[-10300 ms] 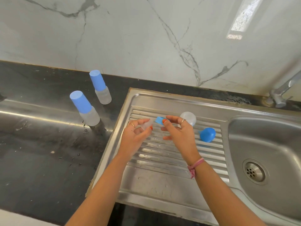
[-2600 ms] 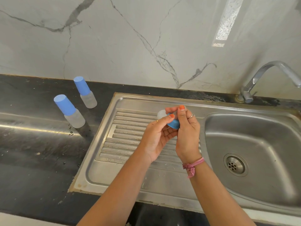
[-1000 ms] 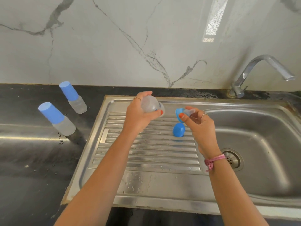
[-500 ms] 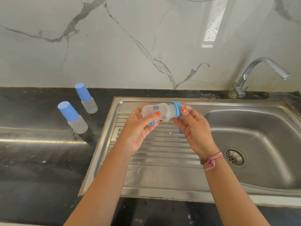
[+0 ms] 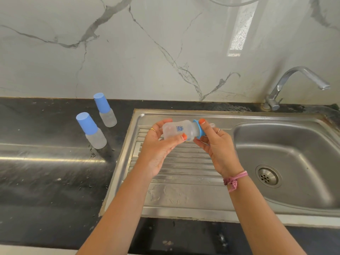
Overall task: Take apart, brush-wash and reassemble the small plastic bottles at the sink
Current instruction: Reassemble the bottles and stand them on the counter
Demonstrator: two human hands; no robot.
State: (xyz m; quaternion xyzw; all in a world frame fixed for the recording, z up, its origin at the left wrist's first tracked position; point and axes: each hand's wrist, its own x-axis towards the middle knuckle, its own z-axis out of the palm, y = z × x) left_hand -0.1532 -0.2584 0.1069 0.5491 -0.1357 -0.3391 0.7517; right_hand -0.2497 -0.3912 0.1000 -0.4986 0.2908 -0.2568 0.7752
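Note:
I hold a small frosted plastic bottle (image 5: 177, 130) sideways above the ribbed draining board (image 5: 176, 162). My left hand (image 5: 158, 146) grips its body, thumb on the near side. My right hand (image 5: 215, 144) pinches the blue collar (image 5: 199, 132) at the bottle's neck, with the clear teat (image 5: 211, 125) sticking out to the right past my fingers. Two more bottles with tall blue caps stand on the black counter: one nearer (image 5: 91, 130), one behind it (image 5: 105, 109). The loose blue cap is hidden behind my hands.
The steel sink basin (image 5: 294, 144) with its drain (image 5: 268, 176) lies to the right. A curved tap (image 5: 294, 83) rises at the back right corner. Water drops dot the black counter (image 5: 46, 172) near the standing bottles. A marble wall stands behind.
The bottle body and the blue collar with teat, held apart a second ago, are now joined; both hands hold them together slightly lower over the draining board.

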